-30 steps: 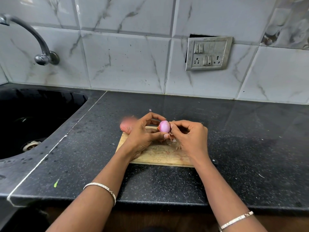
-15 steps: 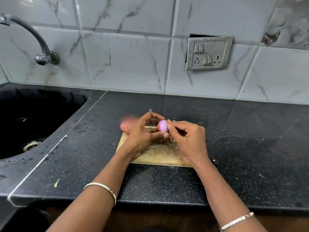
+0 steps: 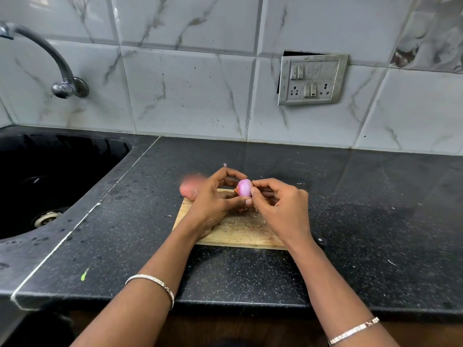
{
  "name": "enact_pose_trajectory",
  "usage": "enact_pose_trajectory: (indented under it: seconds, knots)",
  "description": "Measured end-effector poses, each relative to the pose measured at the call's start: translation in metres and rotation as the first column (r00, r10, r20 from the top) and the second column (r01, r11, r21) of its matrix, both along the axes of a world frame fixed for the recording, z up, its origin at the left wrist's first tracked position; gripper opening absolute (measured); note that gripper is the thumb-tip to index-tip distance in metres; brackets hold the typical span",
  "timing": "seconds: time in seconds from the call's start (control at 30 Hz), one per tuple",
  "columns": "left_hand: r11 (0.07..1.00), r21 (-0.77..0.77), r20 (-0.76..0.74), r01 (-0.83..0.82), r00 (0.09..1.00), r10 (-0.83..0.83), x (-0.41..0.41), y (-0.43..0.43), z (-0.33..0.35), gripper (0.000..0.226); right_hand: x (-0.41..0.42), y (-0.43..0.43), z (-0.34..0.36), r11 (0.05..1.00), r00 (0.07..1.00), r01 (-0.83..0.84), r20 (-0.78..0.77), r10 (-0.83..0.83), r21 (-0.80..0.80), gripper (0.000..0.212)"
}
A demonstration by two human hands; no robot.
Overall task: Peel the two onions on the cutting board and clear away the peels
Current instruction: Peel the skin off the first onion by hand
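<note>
Home kitchen: sink (image 3: 62, 176), tap (image 3: 50, 58), tiled wall (image 3: 188, 96), granite counter (image 3: 375, 209).

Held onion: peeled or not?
Nearly peeled: the onion shows glossy pink flesh, with an orange skin scrap at its left edge.

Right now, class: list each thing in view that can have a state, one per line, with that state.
cutting board, strewn with peel scraps.
pink onion, mostly peeled, held above the board.
second onion, blurred, seemingly unpeeled, at the board's far left corner.
left hand, grips the pink onion.
right hand, pinches the pink onion.
tap, no water running.
</note>
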State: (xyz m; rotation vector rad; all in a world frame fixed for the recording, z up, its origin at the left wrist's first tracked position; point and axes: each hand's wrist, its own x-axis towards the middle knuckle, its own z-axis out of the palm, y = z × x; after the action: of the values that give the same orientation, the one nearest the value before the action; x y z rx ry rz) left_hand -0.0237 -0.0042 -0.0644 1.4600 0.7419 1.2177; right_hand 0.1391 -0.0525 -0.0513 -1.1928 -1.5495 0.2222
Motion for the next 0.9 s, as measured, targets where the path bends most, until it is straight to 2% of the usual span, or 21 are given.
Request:
enact_pose_trajectory:
  seconds: [0.5,0.67,0.9]
  knots:
    - [0.999,-0.027,0.013,0.037,0.999,-0.036,-0.0008,-0.0025,0.0018,0.052,0.0058,0.0055,-0.0030,0.993,0.991,0.064,0.113,-0.074,0.096,0.007]
    - [0.999,-0.026,0.013,0.036,0.999,-0.036,0.0000,-0.0029,0.0015,0.052,0.0039,0.0067,-0.0038,0.996,0.995,0.074,0.059,-0.077,0.053,0.007]
    - [0.999,-0.016,0.033,0.050,0.998,-0.050,-0.0012,-0.0017,0.0018,0.051,0.0038,0.0034,-0.0013,1.000,1.000,0.002,-0.018,-0.002,0.003,0.011]
